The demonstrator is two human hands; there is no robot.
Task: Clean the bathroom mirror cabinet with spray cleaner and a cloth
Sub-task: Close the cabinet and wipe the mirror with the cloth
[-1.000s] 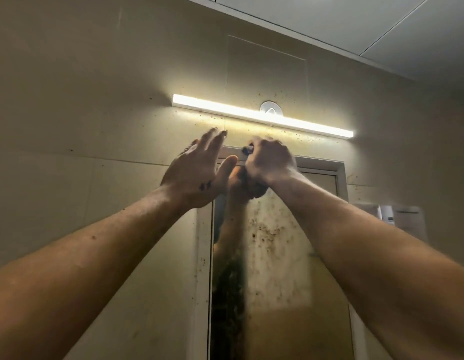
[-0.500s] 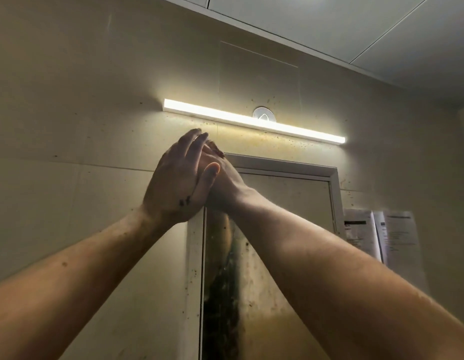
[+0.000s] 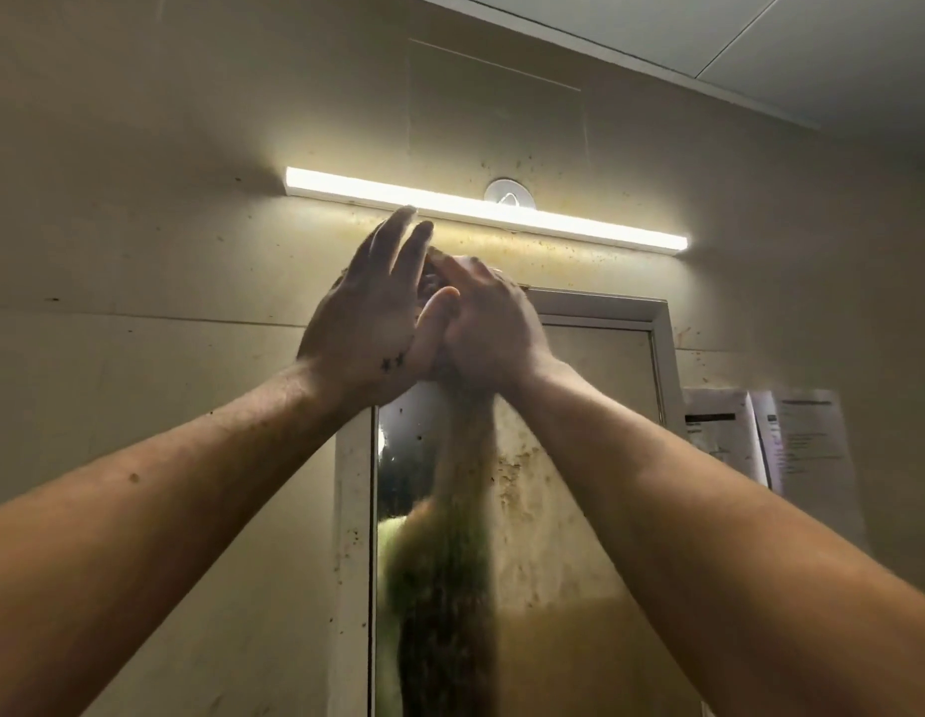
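While both my arms reach up, the speckled wall point(image 3: 139, 251) fills most of the view. The cabinet point(image 3: 605, 302) hangs on it, and its mirror point(image 3: 553, 561) is smeared and streaked with brown grime. At the cabinet's twelve o'clock glows a light point(image 3: 579, 227); at its three o'clock, papers point(image 3: 760, 437) are stuck to the wall. My hands meet at the cabinet's eleven-o'clock corner. My left hand point(image 3: 364, 328) is released, its fingers point(image 3: 393, 240) straight and pointing up, thumb lying against my right hand point(image 3: 494, 328). My right fingers are mostly hidden behind the left, so I cannot tell whether they grasp anything. A dark scrap point(image 3: 428, 284) shows between the hands, too hidden to name.
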